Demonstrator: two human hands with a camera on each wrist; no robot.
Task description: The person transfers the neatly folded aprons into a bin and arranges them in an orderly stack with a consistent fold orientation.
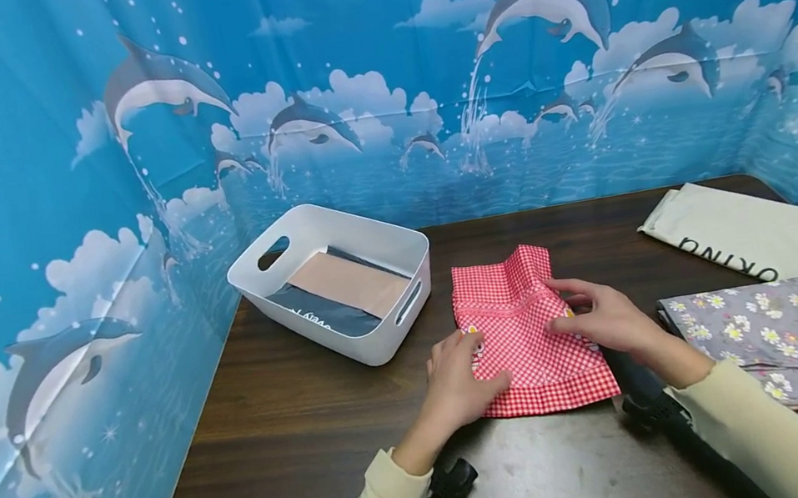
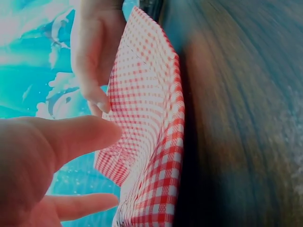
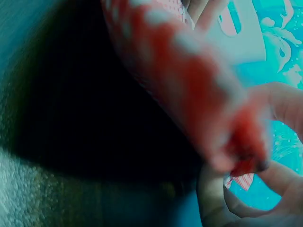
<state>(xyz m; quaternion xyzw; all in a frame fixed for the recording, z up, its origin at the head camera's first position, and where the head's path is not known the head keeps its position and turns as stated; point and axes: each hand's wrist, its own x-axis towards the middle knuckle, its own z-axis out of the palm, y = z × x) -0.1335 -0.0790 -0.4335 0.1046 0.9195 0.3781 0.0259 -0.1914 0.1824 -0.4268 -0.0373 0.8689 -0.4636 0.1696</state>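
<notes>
A red-and-white gingham cloth (image 1: pixel 511 352), with a seam across its upper part and small flower-like patches at both sides, lies on the table between both hands. My left hand (image 1: pixel 458 384) rests at its left edge, thumb spread away from the fingers. Through the left wrist view, the left thumb (image 2: pixel 90 137) and a finger look straight beside the checked cloth (image 2: pixel 147 104). My right hand (image 1: pixel 608 318) holds the right edge. The right wrist view shows the cloth (image 3: pixel 184 85) blurred, its bunched edge between the right fingers (image 3: pixel 213 194) and thumb.
A white basket (image 1: pixel 399 341) with flat dark and tan items inside stands at the back left. To the right lie a folded cream lettered bag (image 1: pixel 767 226) and a folded grey daisy-print cloth (image 1: pixel 780 325). A dolphin-print curtain (image 1: pixel 359 178) surrounds the wooden table (image 1: pixel 247 471).
</notes>
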